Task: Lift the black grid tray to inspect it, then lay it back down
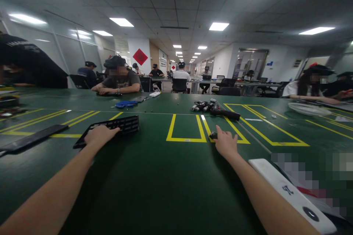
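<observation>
My left hand is closed on the near edge of a black slotted panel, keyboard-like in shape, tilted over the green table. Some of its fingers are hidden behind the panel. Further right, my right hand has a small black object at its thumb side, by a yellow tape outline; its kind is too small to tell. Beyond that hand lie a black cylindrical item and a bundle of dark cables with metallic ends.
A long black bar lies at left, and a white power bank-like device at lower right beneath my forearm. Blue gloves and a white plate are farther back. People sit across the table and at both sides.
</observation>
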`<action>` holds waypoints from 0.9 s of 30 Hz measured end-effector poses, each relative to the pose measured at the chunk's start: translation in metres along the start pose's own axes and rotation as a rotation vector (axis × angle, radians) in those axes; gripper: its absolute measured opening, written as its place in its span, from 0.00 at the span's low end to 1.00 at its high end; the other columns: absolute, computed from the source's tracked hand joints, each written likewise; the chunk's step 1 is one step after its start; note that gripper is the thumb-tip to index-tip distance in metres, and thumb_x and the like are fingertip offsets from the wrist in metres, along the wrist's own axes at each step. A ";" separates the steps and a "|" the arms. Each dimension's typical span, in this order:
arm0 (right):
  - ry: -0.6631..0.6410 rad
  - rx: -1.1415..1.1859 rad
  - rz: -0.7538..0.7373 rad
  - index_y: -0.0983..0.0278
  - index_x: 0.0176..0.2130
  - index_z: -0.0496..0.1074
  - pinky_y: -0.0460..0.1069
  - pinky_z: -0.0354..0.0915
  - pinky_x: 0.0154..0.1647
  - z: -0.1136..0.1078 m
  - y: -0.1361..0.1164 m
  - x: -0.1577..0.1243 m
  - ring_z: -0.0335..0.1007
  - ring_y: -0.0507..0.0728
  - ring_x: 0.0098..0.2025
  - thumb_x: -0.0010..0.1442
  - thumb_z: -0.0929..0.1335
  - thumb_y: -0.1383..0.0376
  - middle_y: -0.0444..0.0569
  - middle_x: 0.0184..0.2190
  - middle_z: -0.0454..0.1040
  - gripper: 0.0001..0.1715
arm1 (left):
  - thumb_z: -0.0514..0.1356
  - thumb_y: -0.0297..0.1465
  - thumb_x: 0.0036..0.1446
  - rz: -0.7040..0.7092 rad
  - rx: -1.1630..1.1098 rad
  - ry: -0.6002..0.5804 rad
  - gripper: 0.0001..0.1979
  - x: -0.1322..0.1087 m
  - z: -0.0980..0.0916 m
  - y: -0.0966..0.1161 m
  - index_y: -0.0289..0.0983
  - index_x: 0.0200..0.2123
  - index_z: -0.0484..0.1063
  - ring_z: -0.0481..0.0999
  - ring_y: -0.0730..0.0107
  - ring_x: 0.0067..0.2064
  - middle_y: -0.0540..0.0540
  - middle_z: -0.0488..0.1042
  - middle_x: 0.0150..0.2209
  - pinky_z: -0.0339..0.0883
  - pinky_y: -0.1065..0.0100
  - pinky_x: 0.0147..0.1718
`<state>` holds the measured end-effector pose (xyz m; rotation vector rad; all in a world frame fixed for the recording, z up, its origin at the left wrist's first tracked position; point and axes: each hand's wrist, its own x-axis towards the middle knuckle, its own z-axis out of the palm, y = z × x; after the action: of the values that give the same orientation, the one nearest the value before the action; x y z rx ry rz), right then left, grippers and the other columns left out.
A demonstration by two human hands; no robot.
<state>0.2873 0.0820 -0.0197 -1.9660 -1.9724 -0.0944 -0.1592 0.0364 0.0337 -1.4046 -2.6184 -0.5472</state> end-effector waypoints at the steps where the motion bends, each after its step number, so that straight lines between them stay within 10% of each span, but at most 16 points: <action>1: -0.014 -0.006 0.004 0.64 0.59 0.49 0.70 0.41 0.53 0.001 0.001 0.000 0.55 0.65 0.53 0.55 0.61 0.65 0.56 0.49 0.66 0.33 | 0.53 0.52 0.44 -0.054 0.035 -0.034 0.27 0.000 -0.001 -0.001 0.30 0.25 0.66 0.69 0.42 0.41 0.32 0.71 0.34 0.63 0.54 0.32; 8: 0.111 -0.023 -0.061 0.67 0.58 0.52 0.68 0.37 0.56 -0.004 -0.017 -0.006 0.39 0.67 0.61 0.54 0.60 0.65 0.57 0.59 0.52 0.32 | 0.45 0.37 0.57 0.118 0.121 0.081 0.20 -0.013 -0.012 0.029 0.25 0.33 0.67 0.69 0.45 0.43 0.31 0.70 0.36 0.63 0.53 0.37; 16: -0.081 0.414 -0.550 0.61 0.58 0.53 0.64 0.34 0.60 -0.006 -0.091 -0.070 0.35 0.62 0.63 0.56 0.61 0.58 0.49 0.61 0.48 0.32 | 0.44 0.17 0.49 0.681 -0.037 -0.080 0.23 -0.055 0.053 0.091 0.32 0.47 0.66 0.67 0.67 0.50 0.41 0.68 0.49 0.59 0.68 0.50; 22: -0.353 0.499 -0.731 0.64 0.58 0.55 0.66 0.36 0.59 -0.005 -0.102 -0.100 0.40 0.65 0.62 0.57 0.56 0.49 0.54 0.60 0.49 0.35 | 0.44 0.27 0.56 0.751 -0.077 -0.104 0.19 -0.057 0.065 0.091 0.29 0.47 0.66 0.64 0.62 0.53 0.36 0.66 0.51 0.55 0.62 0.53; 27: -0.172 0.384 -0.651 0.63 0.57 0.57 0.62 0.39 0.60 -0.015 -0.086 -0.067 0.42 0.61 0.62 0.60 0.54 0.54 0.52 0.59 0.53 0.29 | 0.50 0.37 0.56 0.930 -0.204 -0.013 0.22 -0.098 0.047 0.108 0.33 0.52 0.62 0.54 0.60 0.59 0.39 0.59 0.57 0.45 0.56 0.57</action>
<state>0.2044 0.0103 -0.0080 -1.0809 -2.4456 0.2802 -0.0125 0.0317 -0.0089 -2.4075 -1.6235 -0.6447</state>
